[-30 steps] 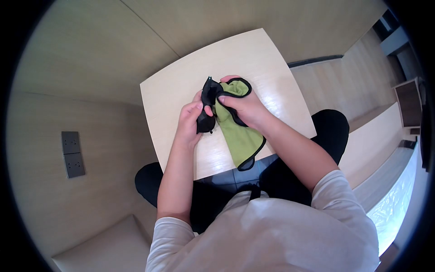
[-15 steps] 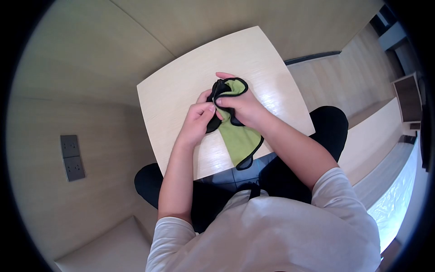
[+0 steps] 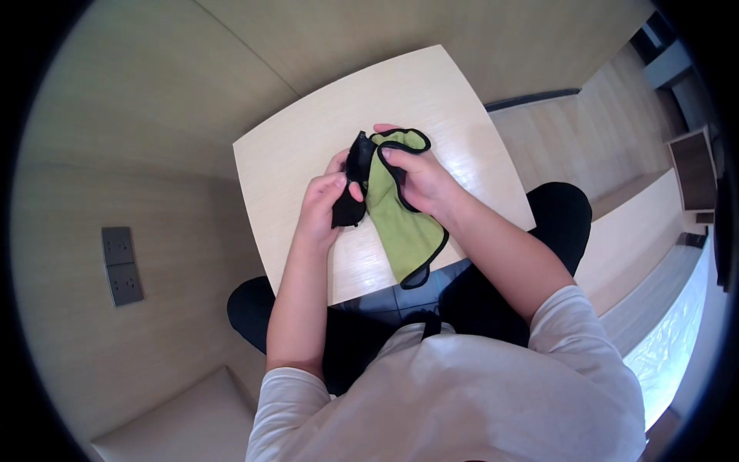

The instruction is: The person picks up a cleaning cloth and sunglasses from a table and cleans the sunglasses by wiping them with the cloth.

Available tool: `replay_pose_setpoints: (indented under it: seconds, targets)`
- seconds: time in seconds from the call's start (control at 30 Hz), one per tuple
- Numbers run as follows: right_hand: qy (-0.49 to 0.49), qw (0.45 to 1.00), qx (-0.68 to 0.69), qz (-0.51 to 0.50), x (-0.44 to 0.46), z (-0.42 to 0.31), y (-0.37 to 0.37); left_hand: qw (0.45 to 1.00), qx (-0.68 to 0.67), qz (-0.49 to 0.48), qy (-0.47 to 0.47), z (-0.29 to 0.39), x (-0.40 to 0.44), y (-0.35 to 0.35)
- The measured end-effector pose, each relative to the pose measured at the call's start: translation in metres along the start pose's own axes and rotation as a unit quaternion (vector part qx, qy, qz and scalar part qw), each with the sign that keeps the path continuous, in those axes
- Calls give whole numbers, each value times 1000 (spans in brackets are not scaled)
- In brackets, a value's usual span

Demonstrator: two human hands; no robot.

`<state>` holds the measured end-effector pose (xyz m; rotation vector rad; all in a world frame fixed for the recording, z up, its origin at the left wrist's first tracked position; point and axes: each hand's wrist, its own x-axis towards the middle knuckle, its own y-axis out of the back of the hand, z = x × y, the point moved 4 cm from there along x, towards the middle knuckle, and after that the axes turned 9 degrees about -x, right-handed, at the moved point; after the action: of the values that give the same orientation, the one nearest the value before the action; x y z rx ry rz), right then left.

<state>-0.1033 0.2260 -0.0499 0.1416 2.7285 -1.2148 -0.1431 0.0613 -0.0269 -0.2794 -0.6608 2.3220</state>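
Dark sunglasses (image 3: 359, 159) are gripped in my left hand (image 3: 323, 199), one lens above the fingers and the other below. A green cloth with black edging (image 3: 400, 231) is bunched in my right hand (image 3: 419, 177), its thumb pressed over a fold. The cloth's upper part lies right beside the sunglasses; I cannot tell whether they touch. Its lower end hangs toward the near edge of the table (image 3: 308, 138). Both hands are above the tabletop, close together. Some fingers of my right hand are hidden behind the cloth.
My knees in black trousers (image 3: 558, 219) flank the table. A wood-panelled wall (image 3: 177, 100) with dark sockets (image 3: 122, 266) stands at the left. At the right is a light bench-like surface (image 3: 631, 231) beside the wooden floor (image 3: 616, 100).
My hands have moved slightly apart. The sunglasses have come away from the cloth's folds to the left and show more fully; the cloth's upper part has shifted right with my right hand.
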Motion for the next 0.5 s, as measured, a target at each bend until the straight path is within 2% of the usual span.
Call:
replay_pose_setpoints:
  seconds: [0.13, 0.43, 0.5]
  targets:
    - [8, 998, -54, -6, -2, -3, -8, 999, -38, 29, 20, -2, -2, 11]
    - [83, 974, -209, -2, -7, -8, -20, 998, 13, 44, 31, -1, 4, 5]
    - [94, 965, -246, 12, -11, -11, -22, 995, 100, 6, -2, 0, 7, -2]
